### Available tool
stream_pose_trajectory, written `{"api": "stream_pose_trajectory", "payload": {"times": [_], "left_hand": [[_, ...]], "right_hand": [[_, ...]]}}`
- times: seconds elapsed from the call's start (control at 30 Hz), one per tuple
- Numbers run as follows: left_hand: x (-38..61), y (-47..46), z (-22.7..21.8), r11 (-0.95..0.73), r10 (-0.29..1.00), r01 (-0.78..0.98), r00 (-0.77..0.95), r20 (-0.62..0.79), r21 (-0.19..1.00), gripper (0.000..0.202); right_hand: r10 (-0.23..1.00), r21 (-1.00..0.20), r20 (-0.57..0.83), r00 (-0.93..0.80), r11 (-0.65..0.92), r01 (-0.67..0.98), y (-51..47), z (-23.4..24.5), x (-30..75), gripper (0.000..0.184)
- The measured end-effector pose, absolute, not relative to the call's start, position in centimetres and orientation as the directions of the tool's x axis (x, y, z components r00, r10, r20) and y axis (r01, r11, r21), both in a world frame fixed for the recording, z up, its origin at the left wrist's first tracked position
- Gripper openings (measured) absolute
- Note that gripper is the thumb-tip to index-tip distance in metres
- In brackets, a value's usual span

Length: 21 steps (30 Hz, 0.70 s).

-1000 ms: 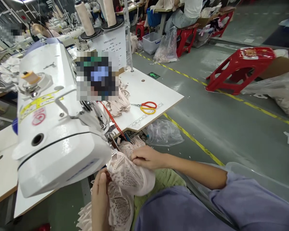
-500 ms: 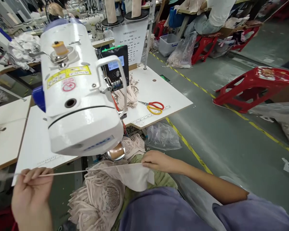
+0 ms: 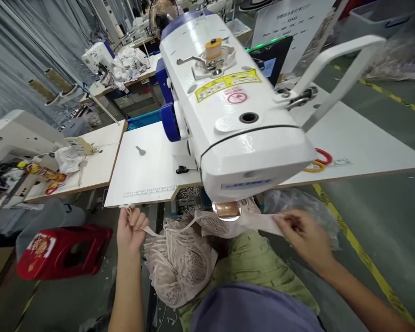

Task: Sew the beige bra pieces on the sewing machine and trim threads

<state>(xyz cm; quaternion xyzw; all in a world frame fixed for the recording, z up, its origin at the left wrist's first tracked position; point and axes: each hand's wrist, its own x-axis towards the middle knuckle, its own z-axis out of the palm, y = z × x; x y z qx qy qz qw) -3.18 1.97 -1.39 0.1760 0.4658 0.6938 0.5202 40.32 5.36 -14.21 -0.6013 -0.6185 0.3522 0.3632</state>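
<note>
My left hand [image 3: 131, 227] is closed on a thin beige strap [image 3: 151, 232] just below the front edge of the white sewing table [image 3: 148, 170]. My right hand [image 3: 302, 235] pinches the other end of the same beige lace garment [image 3: 242, 221], which hangs under the head of the white sewing machine [image 3: 235, 110]. A heap of beige lace pieces [image 3: 180, 263] lies on my lap between both hands, partly over a green cloth [image 3: 259, 263].
Red and yellow scissor handles [image 3: 318, 161] peek from behind the machine head. A red stool [image 3: 62, 251] lies tipped on the floor at left. Another table [image 3: 93, 161] with clutter and a second machine [image 3: 17, 138] stands left. A yellow floor line [image 3: 359, 253] runs right.
My view has swung left. My left hand has come in toward the lace heap, still gripping the strap; my right hand stays pinched on the fabric, which is no longer pulled taut.
</note>
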Motion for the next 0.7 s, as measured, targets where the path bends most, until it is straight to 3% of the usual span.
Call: {"api": "stream_pose_trajectory", "payload": {"times": [0.13, 0.3, 0.4, 0.5, 0.6, 0.7], "left_hand": [[3.1, 1.6, -2.4, 0.151, 0.934, -0.473, -0.218, -0.282, 0.868, 0.028], [9.3, 1.3, -2.7, 0.341, 0.928, -0.251, -0.063, -0.367, 0.906, 0.023], [11.7, 0.9, -2.1, 0.327, 0.944, 0.115, 0.014, -0.331, 0.938, 0.02], [13.0, 0.5, -1.8, 0.195, 0.952, 0.5, 0.111, -0.286, 0.844, 0.03], [13.5, 0.5, -2.2, 0.144, 0.932, 0.62, 0.177, -0.316, 0.771, 0.036], [13.4, 1.1, -3.1, 0.102, 0.918, 0.629, 0.239, -0.317, 0.771, 0.036]], "right_hand": [[0.948, -0.907, -0.031, -0.317, 0.106, 0.407, 5.2, -11.4, 36.3, 0.032], [0.736, -0.973, -0.094, -0.67, 0.073, 0.217, 6.5, -7.9, 32.4, 0.027], [0.67, -0.991, -0.074, -0.739, 0.036, 0.131, 7.0, -6.8, 31.9, 0.04], [0.66, -0.991, -0.08, -0.747, 0.026, 0.129, 7.2, -6.1, 32.3, 0.042], [0.665, -0.978, -0.11, -0.738, 0.06, 0.2, 7.3, -5.5, 33.0, 0.033], [0.642, -0.955, -0.112, -0.758, 0.142, 0.262, 7.7, -5.2, 33.6, 0.025]]}}
